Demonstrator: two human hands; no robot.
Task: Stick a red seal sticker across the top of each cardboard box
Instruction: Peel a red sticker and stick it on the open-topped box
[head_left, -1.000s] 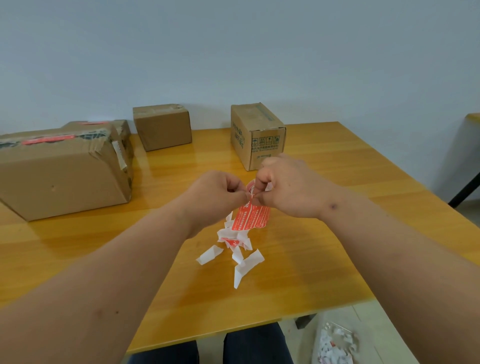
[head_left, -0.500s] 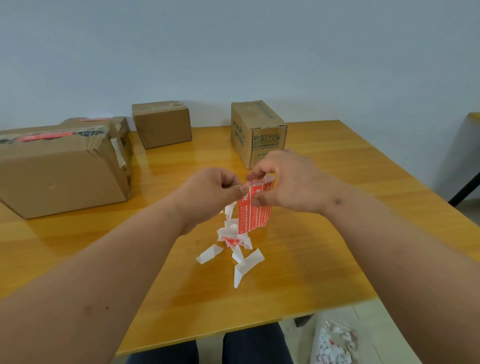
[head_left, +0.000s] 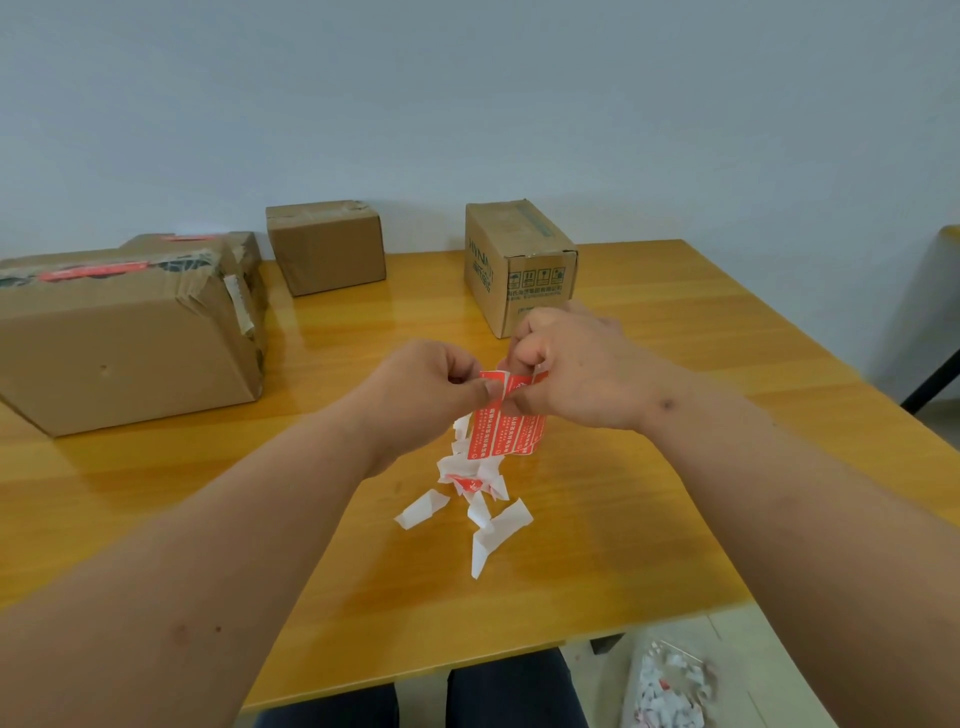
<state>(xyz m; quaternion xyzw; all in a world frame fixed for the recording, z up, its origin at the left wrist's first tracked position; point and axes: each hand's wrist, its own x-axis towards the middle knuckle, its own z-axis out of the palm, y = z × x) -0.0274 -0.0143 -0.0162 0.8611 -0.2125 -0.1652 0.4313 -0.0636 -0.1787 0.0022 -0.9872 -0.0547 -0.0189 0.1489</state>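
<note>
1. Both hands meet above the middle of the wooden surface: the left hand pinches the top left corner of a strip of red seal stickers between thumb and forefinger, and the right hand grips the strip's top right edge with curled fingers.
2. The strip hangs down from the fingers, clear of the surface, printed side toward the camera.
3. Just beneath it lies a scatter of white backing scraps.
4. Farther back, a small printed box stands right of centre, close behind the right hand.
5. A plain brown box sits near the wall.
6. At the left stands a large box, a red sticker across its top.
</note>
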